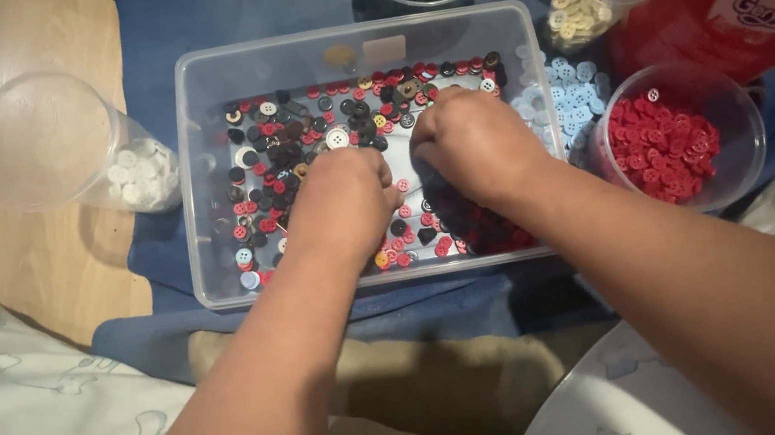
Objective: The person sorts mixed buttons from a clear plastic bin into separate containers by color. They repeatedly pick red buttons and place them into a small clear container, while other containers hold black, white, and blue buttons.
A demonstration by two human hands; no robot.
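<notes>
Your left hand (344,196) and right hand (473,140), both curled knuckles-up, dig into mixed buttons (297,149) in a clear tub (199,173) lying crosswise; red buttons (666,146) fill a nearby cup (737,113).

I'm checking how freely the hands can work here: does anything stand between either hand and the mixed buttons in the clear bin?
Nothing visible does. The left hand and right hand are both already inside the open clear bin, resting knuckles-up on the mixed buttons. The bin has no lid on it, and its walls lie around the hands, not between them and the buttons.
</notes>
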